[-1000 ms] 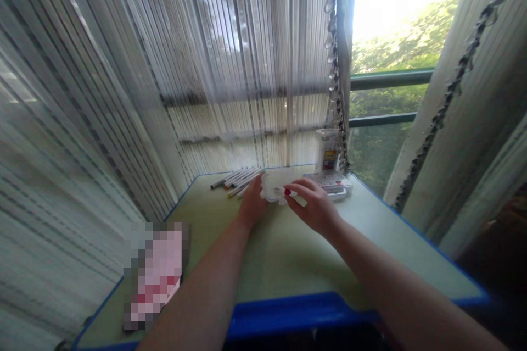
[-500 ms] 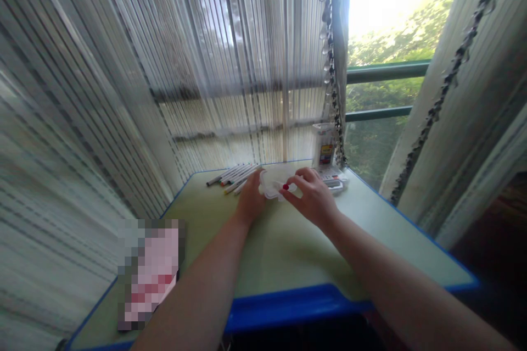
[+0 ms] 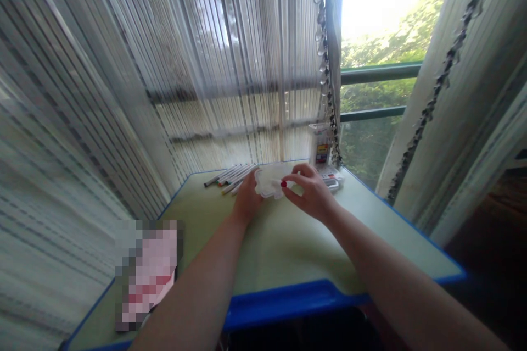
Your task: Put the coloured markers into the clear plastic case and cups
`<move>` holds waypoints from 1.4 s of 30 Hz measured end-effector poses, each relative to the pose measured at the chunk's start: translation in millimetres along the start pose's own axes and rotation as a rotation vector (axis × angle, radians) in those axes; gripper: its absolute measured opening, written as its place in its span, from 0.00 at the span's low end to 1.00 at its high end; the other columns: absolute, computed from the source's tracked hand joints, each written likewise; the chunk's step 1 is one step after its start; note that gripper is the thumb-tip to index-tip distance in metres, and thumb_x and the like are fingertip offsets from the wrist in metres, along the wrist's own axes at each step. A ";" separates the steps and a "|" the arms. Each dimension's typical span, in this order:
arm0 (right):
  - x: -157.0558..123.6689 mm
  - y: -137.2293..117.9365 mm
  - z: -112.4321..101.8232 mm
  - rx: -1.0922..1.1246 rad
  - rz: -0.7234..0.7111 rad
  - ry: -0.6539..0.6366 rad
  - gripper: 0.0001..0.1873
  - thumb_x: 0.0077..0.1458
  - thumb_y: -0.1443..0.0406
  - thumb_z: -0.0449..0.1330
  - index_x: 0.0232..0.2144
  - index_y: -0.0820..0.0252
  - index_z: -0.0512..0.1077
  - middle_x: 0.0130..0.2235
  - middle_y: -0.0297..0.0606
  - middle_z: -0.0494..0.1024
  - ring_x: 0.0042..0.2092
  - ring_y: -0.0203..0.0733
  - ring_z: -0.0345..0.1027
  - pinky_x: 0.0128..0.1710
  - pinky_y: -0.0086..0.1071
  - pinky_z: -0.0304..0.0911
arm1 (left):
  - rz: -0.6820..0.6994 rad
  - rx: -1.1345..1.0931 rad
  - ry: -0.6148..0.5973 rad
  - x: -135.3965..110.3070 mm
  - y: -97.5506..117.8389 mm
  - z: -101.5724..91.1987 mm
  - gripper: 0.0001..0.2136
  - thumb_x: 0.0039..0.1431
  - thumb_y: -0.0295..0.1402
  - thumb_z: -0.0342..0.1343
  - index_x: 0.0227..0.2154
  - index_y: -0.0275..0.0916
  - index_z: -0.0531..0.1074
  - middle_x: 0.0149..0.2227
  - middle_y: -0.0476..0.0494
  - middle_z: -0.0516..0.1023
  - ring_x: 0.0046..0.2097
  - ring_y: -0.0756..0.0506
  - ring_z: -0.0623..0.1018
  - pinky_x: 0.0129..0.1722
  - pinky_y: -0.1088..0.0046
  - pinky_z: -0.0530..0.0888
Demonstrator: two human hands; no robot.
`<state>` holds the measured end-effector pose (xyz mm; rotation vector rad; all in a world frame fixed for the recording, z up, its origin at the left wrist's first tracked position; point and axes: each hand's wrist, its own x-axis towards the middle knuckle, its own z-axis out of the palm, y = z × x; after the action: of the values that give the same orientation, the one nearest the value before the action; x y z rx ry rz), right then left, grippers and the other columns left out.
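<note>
My left hand (image 3: 248, 193) is closed around the left side of a clear plastic case (image 3: 269, 190), which is held tilted above the table. At the case's right side, the thumb and forefinger of my right hand (image 3: 308, 190) pinch a small red piece (image 3: 284, 183). It looks like the end of a marker, but the rest is too pale and blurred to make out against the case. Several white markers (image 3: 231, 174) with coloured ends lie loosely on the table, just left of and behind my left hand.
The pale table (image 3: 288, 252) has a blue raised edge. Another clear case (image 3: 321, 145) stands at the back right, with a flat clear case (image 3: 332, 180) before it. A blurred-out pink object (image 3: 152, 268) lies at the left. Striped curtains (image 3: 214, 65) hang behind.
The view has shifted slightly. My right thumb and forefinger look a little wider apart around the red piece, and more of the case shows. My left hand keeps its hold.
</note>
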<state>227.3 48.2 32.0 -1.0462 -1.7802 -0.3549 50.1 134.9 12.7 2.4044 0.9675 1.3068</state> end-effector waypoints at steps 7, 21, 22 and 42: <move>-2.3 0.3 1.8 -0.015 0.003 0.017 0.10 0.51 0.65 0.59 0.38 0.55 0.74 0.38 0.41 0.68 0.41 0.43 0.65 0.43 0.39 0.66 | -0.022 -0.028 -0.012 0.0 -4.8 2.4 0.27 0.49 0.36 0.59 0.53 0.39 0.61 0.54 0.39 0.69 0.54 0.39 0.70 0.51 0.61 0.71; -5.6 3.1 3.4 -0.007 0.026 0.039 0.11 0.50 0.65 0.59 0.39 0.56 0.72 0.40 0.41 0.66 0.41 0.44 0.63 0.44 0.41 0.64 | 0.063 -0.030 -0.013 1.5 -4.8 4.5 0.26 0.47 0.34 0.60 0.50 0.38 0.63 0.48 0.37 0.74 0.48 0.40 0.75 0.43 0.63 0.75; -5.9 3.2 3.4 -0.013 0.013 0.031 0.12 0.50 0.65 0.59 0.40 0.56 0.72 0.40 0.42 0.66 0.41 0.44 0.63 0.44 0.41 0.64 | 0.070 -0.024 -0.025 2.0 -5.0 4.3 0.25 0.47 0.34 0.61 0.50 0.38 0.64 0.47 0.38 0.74 0.46 0.40 0.76 0.42 0.63 0.76; -14.1 26.9 23.3 0.274 0.196 -0.075 0.42 0.42 0.64 0.66 0.59 0.54 0.55 0.55 0.48 0.67 0.55 0.53 0.62 0.53 0.50 0.61 | 0.138 -0.134 -0.052 8.0 17.1 -5.3 0.24 0.43 0.36 0.63 0.45 0.37 0.67 0.44 0.40 0.76 0.45 0.39 0.77 0.45 0.63 0.75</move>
<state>236.0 72.0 3.4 -1.0356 -1.7165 0.0487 56.3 126.7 29.4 2.4251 0.6877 1.3032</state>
